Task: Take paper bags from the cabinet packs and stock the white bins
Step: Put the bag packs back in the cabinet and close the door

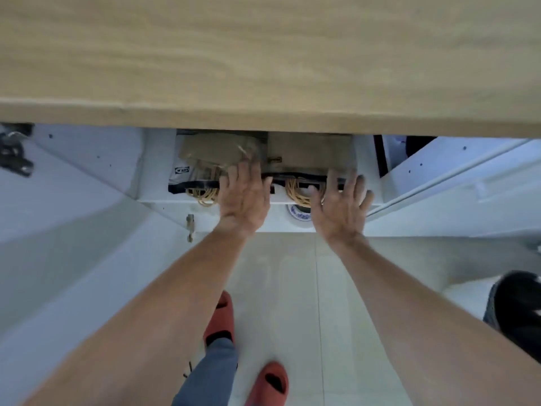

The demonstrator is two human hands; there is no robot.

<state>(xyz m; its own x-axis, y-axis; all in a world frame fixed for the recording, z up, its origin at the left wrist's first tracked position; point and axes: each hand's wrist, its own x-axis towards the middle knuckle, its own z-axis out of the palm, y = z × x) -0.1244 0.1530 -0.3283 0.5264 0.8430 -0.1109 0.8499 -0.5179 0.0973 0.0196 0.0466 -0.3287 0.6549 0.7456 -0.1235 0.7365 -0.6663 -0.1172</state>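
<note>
Brown paper bags (307,153) lie in flat packs on the cabinet shelf (164,159) under the counter (263,54), light and limp; both the left hand (244,197) and right hand (339,209) are spread open, holding nothing, best gripping stack edges, not the twine handles (298,194).

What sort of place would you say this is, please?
Probably a kitchen or shop counter: a wooden countertop over an open white cabinet holding paper bags, with a tiled floor.

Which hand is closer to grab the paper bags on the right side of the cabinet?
Right. The right hand is spread open just in front of the right pack of paper bags, fingertips near its edge. The left hand reaches at the left pack instead.
</note>
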